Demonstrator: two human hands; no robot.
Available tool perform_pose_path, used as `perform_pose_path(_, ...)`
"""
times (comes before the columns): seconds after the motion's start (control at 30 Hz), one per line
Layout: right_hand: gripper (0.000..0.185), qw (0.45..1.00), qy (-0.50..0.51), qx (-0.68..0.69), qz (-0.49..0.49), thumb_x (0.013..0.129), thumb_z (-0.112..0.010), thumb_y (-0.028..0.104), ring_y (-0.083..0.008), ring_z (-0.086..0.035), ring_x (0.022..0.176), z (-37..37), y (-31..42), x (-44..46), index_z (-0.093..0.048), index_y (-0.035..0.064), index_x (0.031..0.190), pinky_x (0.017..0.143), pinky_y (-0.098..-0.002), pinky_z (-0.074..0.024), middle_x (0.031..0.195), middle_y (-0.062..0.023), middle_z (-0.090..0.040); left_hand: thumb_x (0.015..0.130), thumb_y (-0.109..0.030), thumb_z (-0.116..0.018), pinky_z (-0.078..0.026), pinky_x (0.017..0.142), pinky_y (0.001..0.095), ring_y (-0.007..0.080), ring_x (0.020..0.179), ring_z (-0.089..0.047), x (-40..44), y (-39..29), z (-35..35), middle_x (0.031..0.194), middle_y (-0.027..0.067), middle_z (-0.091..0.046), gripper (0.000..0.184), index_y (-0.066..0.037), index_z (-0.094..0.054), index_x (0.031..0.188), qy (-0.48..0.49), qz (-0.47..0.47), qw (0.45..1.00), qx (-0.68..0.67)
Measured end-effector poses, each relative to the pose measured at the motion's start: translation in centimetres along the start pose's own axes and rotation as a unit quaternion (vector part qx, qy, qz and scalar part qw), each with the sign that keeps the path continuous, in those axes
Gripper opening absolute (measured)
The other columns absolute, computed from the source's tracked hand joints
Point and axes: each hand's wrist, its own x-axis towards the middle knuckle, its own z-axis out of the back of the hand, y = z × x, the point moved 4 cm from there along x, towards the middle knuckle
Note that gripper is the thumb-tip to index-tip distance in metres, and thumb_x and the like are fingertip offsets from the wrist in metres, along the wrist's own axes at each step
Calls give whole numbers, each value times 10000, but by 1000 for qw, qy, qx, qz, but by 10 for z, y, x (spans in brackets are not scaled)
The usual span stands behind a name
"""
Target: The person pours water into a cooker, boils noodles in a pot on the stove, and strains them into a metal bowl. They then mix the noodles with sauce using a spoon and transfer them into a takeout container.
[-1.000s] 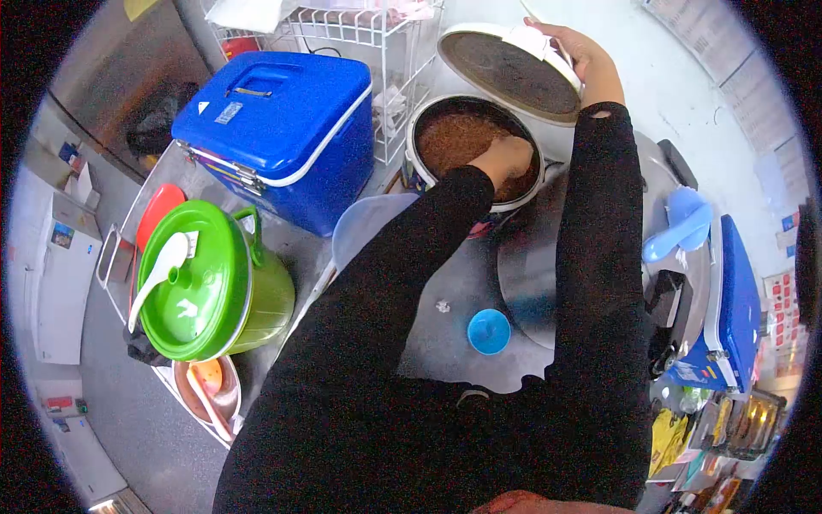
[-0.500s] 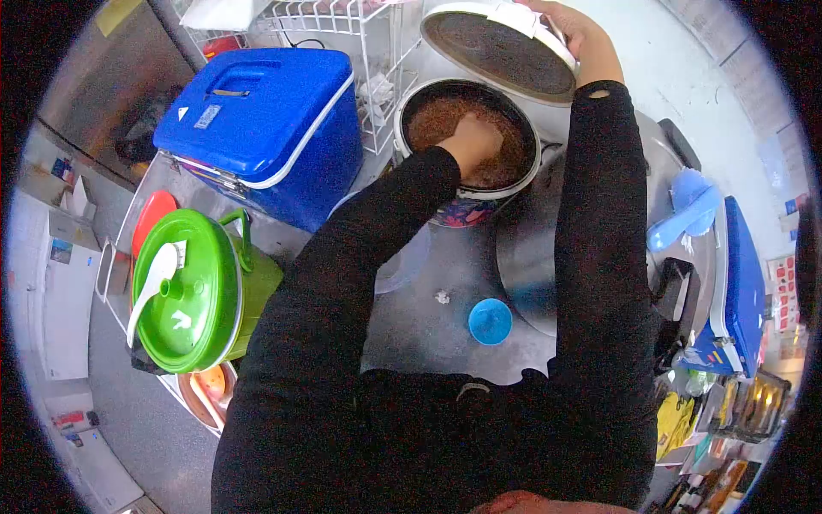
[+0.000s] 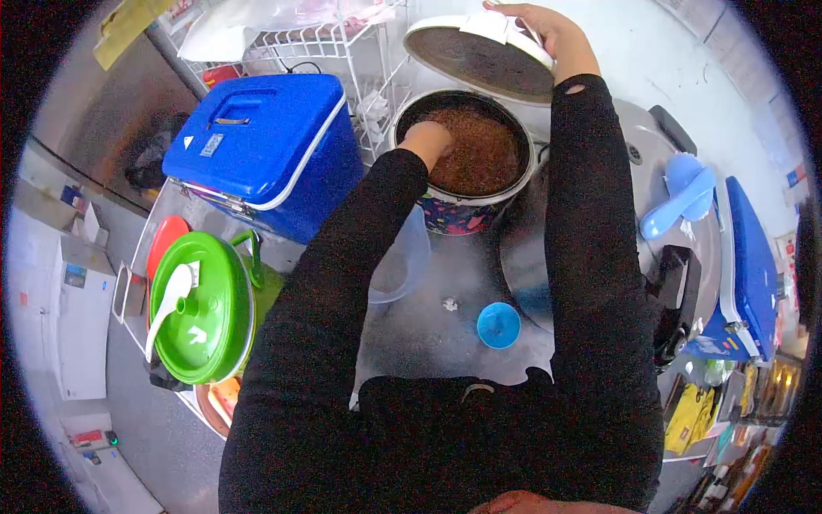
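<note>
A round pot with a floral pattern (image 3: 467, 214) stands at the back of the metal counter, filled with a brown, grainy mass (image 3: 481, 150). My left hand (image 3: 428, 140) reaches in at the pot's left side; its fingers are hidden, so I cannot tell whether they hold anything. Above and behind the pot, my right hand (image 3: 552, 32) grips the edge of a white-rimmed lid (image 3: 479, 60) and keeps it tilted up, dark underside facing me. A small blue cup (image 3: 498, 325) stands on the counter below the pot, and a clear plastic bowl (image 3: 402, 265) is partly behind my left sleeve.
On the left are a blue cooler box (image 3: 257, 146) and a green lidded jug (image 3: 201, 308) with a white spoon (image 3: 169, 304) on top. A large metal lid or vessel (image 3: 527, 248), a light-blue scoop (image 3: 676, 206) and another blue cooler (image 3: 753, 265) occupy the right. A white wire rack (image 3: 364, 77) stands behind.
My left hand has moved left inside the pot, from the middle toward its left rim. My right hand still holds the lid up. The whole view has shifted slightly.
</note>
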Motion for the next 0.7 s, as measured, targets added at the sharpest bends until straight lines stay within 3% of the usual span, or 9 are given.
perform_pose_path(0.03, 472, 1000, 8, -5, -7, 673, -684, 328, -224, -544, 721, -1, 1, -2, -541, 9, 991, 679, -331, -442, 889, -155, -564, 673, -192, -540, -471, 700, 393, 328, 849, -579, 13, -1, -5, 911, 163, -603, 220, -77, -652, 824, 1, -2, 1000, 2)
perform_pose_path(0.1, 468, 1000, -12, -28, 2, 669, -688, 326, -228, -545, 731, 0, 3, -2, -544, 9, 981, 681, -332, -443, 902, -158, -562, 662, -170, -527, -462, 717, 405, 351, 865, -565, 61, 15, -58, 919, 178, -594, 230, -59, -642, 827, 163, 105, 980, -44)
perform_pose_path(0.23, 488, 996, -50, -71, 11, 652, -698, 347, -230, -537, 789, 5, 3, 3, -550, 11, 974, 717, -340, -429, 939, -165, -557, 658, -149, -508, -454, 738, 407, 356, 883, -557, 81, 13, -81, 947, 179, -584, 250, -63, -637, 853, 160, 60, 983, -62)
perform_pose_path(0.33, 522, 999, 37, -4, 26, 642, -702, 363, -231, -522, 842, 3, -2, 12, -548, 9, 993, 760, -342, -408, 960, -167, -552, 666, -142, -498, -449, 758, 399, 334, 928, -549, 29, -16, -20, 991, 185, -569, 277, -40, -627, 888, 18, -31, 986, -161)
perform_pose_path(0.43, 523, 1000, 1, -11, 27, 641, -703, 364, -232, -516, 851, 3, 0, 3, -553, 6, 991, 780, -340, -397, 970, -165, -550, 671, -137, -491, -446, 771, 394, 320, 957, -543, 29, -30, 0, 1020, 188, -559, 295, -24, -620, 911, -77, -95, 966, -226)
perform_pose_path(0.5, 511, 999, -3, -34, 17, 639, -707, 359, -233, -516, 843, 2, 4, -1, -558, 8, 979, 775, -339, -399, 965, -162, -551, 702, -144, -464, -448, 781, 394, 301, 1000, -528, 72, -31, -20, 1053, 191, -546, 316, -4, -603, 948, 98, 27, 993, -59)
perform_pose_path(0.6, 493, 999, -22, -45, 15, 636, -709, 356, -234, -516, 831, 5, -1, 6, -568, 11, 959, 766, -340, -401, 962, -160, -550, 735, -161, -428, -455, 774, 391, 284, 987, -542, 7, -41, 54, 1065, 180, -547, 329, -19, -599, 978, 53, 158, 976, -143)
perform_pose_path(0.63, 487, 998, -38, -34, 22, 635, -708, 359, -236, -515, 826, 7, -2, 9, -572, 14, 950, 763, -342, -402, 964, -162, -548, 735, -161, -428, -455, 774, 391, 284, 987, -542, 13, -37, 47, 1065, 180, -547, 329, -19, -599, 978, 53, 158, 976, -142)
perform_pose_path(0.7, 497, 998, -27, -49, 15, 636, -708, 360, -239, -514, 830, 6, 1, 5, -566, 17, 965, 762, -339, -402, 975, -167, -542, 747, -192, -417, -460, 763, 385, 276, 958, -560, 26, -39, 26, 1046, 162, -565, 329, -44, -612, 968, 163, 25, 986, -26)
